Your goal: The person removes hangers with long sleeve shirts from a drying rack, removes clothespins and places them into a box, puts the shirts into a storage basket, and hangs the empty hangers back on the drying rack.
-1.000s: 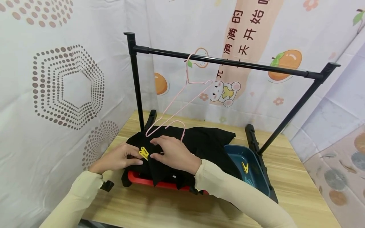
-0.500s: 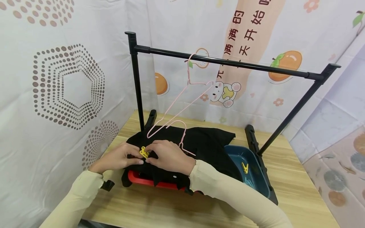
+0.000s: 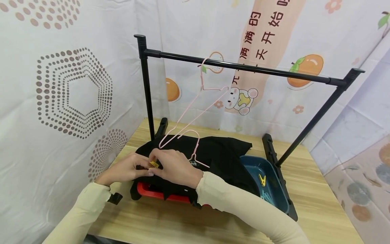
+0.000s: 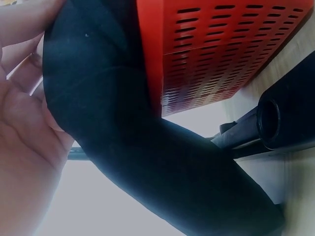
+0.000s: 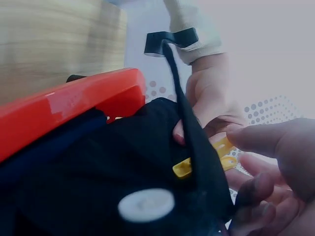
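A black garment [image 3: 225,152] with a white button [image 5: 146,205] lies draped over a red basket [image 4: 216,54]. My left hand [image 3: 129,167] grips the garment's left edge, its thumb pressed on the cloth in the right wrist view. Beside those fingertips is a yellow clothespin [image 3: 154,164], partly hidden by a fold of cloth. My right hand [image 3: 175,167] pinches the clothespin between thumb and fingers, the thumb on its handle end [image 5: 224,145]. One pink hanger [image 3: 195,147] rests on the garment, partly covered by it.
A second pink hanger [image 3: 202,88] hangs from the black rack's bar [image 3: 253,67], its lower corner reaching down to the garment. To the right, a blue tray [image 3: 281,195] holds another yellow clothespin [image 3: 262,180] and light-blue ones [image 3: 266,197]. Printed curtains [image 3: 195,20] surround the wooden table [image 3: 320,203].
My right hand has moved left and closed its thumb and fingers on the clothespin, which now shows less. The left hand has stayed in place.
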{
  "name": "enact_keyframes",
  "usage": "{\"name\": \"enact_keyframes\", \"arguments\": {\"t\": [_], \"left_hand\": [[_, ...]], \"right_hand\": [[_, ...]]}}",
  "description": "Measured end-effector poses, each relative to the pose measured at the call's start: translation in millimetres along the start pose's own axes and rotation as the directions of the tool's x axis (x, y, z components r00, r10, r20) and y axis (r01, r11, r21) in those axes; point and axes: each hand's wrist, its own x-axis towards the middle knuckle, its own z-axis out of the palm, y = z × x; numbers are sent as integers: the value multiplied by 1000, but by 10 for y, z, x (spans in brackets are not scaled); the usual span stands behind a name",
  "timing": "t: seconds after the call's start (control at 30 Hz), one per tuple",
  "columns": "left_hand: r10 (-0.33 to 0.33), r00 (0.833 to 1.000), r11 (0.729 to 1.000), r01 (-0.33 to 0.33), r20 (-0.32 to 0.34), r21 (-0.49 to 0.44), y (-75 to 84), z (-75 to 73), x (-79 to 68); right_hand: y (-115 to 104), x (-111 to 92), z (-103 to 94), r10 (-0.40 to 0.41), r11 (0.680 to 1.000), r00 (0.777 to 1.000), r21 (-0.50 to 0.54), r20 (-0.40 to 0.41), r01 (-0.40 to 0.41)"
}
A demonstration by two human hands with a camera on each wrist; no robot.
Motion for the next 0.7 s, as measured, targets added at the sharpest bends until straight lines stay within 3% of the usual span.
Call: {"name": "enact_keyframes", "arguments": {"t": [0.23, 0.53, 0.7], "left_hand": [[-33, 999, 999, 33, 15, 9, 19, -4, 4], [-11, 1000, 1000, 11, 8, -14, 32, 3, 17], [1, 1000, 1000, -1, 4, -14, 32, 9, 10]], "right_hand": [[-3, 15, 23, -5, 997, 1000, -74, 19, 6], [-13, 8, 23, 3, 994, 1000, -113, 19, -1], [-7, -4, 37, -33, 992, 999, -119, 13, 34]]}}
